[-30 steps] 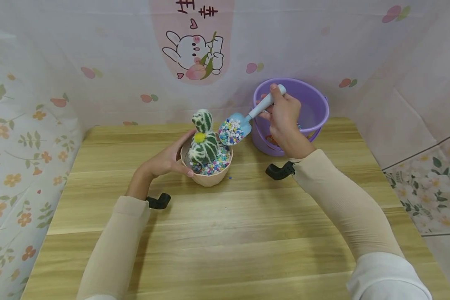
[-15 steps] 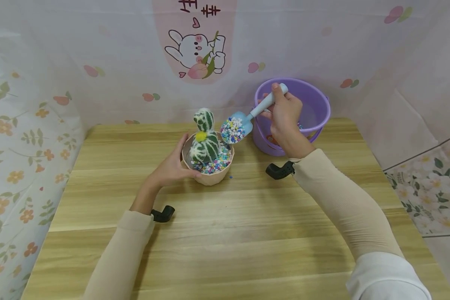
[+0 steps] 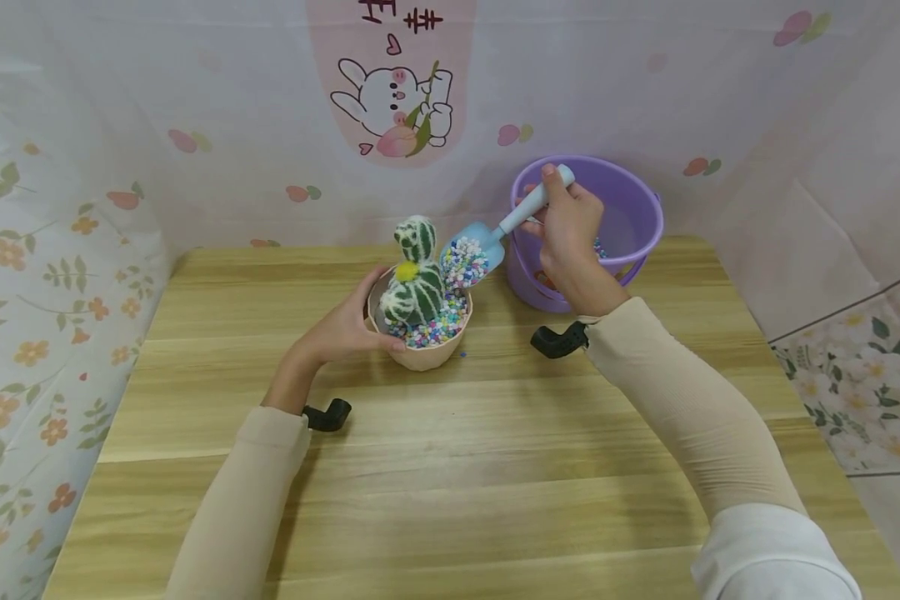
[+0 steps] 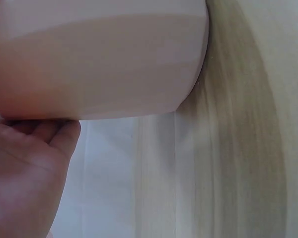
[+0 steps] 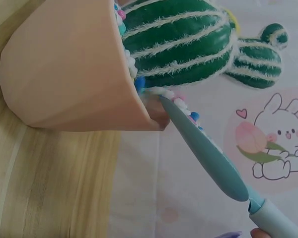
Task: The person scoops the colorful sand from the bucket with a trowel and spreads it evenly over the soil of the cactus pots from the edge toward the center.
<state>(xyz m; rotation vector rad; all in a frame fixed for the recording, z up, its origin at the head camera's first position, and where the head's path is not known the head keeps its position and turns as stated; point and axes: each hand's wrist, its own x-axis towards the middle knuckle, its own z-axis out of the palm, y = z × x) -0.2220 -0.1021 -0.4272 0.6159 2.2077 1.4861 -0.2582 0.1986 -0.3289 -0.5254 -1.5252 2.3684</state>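
Observation:
My left hand [image 3: 341, 332] grips the peach flower pot [image 3: 422, 358] at its left side, the thumb along the front of the rim. In the left wrist view, the fingers [image 4: 64, 139] press against the pot wall. A green cactus [image 3: 417, 296] with white fuzzy ribs and a yellow flower stands in the pot among colored pebbles [image 3: 437, 327]. My right hand [image 3: 570, 229] holds a light blue trowel [image 3: 523, 208] by its handle. The trowel's blade carries pebbles [image 3: 465, 262] and tilts down over the pot's right rim. In the right wrist view, pebbles lie at the blade's tip [image 5: 171, 106].
A purple bucket [image 3: 637, 217] stands at the back right, behind my right hand, with some pebbles visible inside. One blue pebble [image 3: 463, 355] lies on the wooden table [image 3: 450, 483]. A printed cloth [image 3: 232, 125] hangs behind the table.
The pot and cactus have shifted slightly right, toward the trowel. My left hand has changed its hold a little, and its forearm sits lower. The trowel has stayed nearly in place.

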